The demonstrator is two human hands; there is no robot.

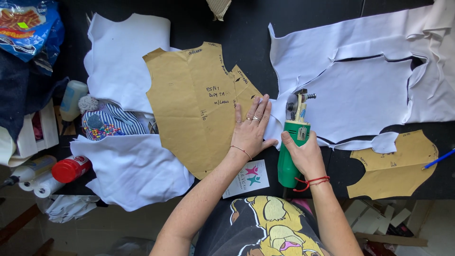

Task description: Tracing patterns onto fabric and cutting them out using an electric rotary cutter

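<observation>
My right hand (305, 154) grips the green handle of a rotary fabric cutter (293, 137), its round blade resting at the left edge of a white fabric layer (365, 95) on the black table. My left hand (251, 128) lies flat, fingers spread, pressing the edge of a brown paper garment pattern (192, 104) and the fabric corner just left of the cutter. A second brown pattern piece (393, 166) lies to the right, below the fabric.
More cut white fabric pieces (128, 57) lie at left, another white piece (132, 170) below them. A striped pouch with beads (109, 123), a red-capped bottle (71, 168), a paper roll (45, 187), a blue pen (438, 159) and a printed card (249, 178) sit around.
</observation>
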